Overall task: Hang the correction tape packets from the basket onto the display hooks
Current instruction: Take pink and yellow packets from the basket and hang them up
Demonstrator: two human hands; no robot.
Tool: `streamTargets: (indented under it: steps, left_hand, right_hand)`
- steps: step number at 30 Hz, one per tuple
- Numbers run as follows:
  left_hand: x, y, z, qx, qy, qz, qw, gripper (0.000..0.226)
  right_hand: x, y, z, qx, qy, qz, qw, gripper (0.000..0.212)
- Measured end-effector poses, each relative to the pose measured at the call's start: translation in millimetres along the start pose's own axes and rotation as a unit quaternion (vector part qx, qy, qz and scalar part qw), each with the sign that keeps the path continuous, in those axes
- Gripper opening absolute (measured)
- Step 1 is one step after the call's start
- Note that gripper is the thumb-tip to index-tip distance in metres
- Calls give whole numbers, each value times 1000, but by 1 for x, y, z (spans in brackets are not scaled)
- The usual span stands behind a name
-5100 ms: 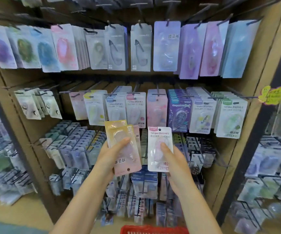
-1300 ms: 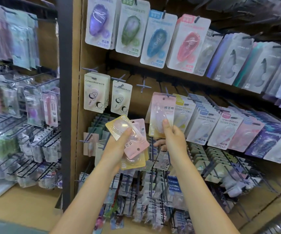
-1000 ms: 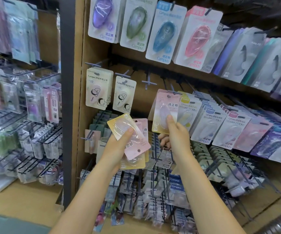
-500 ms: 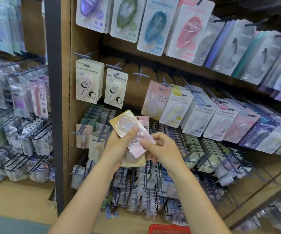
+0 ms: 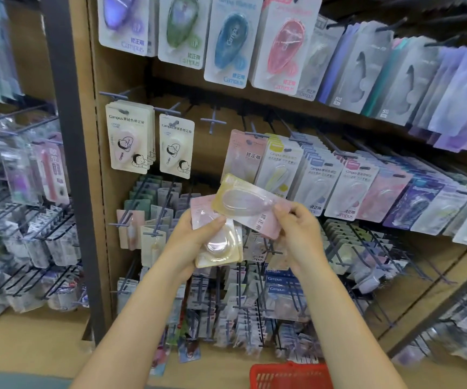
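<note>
My left hand [image 5: 196, 234] grips a small stack of correction tape packets [image 5: 221, 247], pink and yellow, thumb across the front. My right hand [image 5: 297, 231] pinches the lower end of one yellow-and-pink packet [image 5: 246, 203], which lies tilted sideways over the stack. Both hands are in front of the middle row of display hooks. A pink packet [image 5: 242, 155] hangs on a hook just above them, leftmost in a row of hung packets. An empty hook [image 5: 212, 122] sticks out to its left. The red basket [image 5: 291, 376] shows at the bottom edge.
Larger packets [image 5: 226, 40] hang on the top row. Two cream packets [image 5: 130, 141] hang at the left of the middle row. Dense small hooks with goods [image 5: 254, 290] fill the lower shelf. A dark upright post [image 5: 69, 153] divides off the left bay.
My right hand left the pink packet hanging on the hook, dropped to the stack in my left hand and now pulls the top yellow-and-pink packet off to the right.
</note>
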State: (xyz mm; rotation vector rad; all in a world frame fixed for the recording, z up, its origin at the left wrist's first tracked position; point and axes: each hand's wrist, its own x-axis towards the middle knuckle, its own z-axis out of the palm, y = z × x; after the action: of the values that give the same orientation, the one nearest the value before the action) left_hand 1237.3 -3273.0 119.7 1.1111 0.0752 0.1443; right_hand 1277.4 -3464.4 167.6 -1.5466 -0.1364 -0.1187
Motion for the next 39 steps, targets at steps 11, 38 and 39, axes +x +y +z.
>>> streamTargets:
  steps: [11, 38, 39]
  left_hand:
    - [-1, 10, 8, 80, -59, 39, 994, 71]
    - [13, 8, 17, 65, 22, 81, 994, 75]
    - [14, 10, 16, 69, 28, 90, 993, 79]
  right_hand:
    - [9, -26, -6, 43, -90, 55, 993, 20]
    - [18, -25, 23, -32, -140, -3, 990, 25]
    - [18, -25, 25, -41, -135, -25, 990, 23]
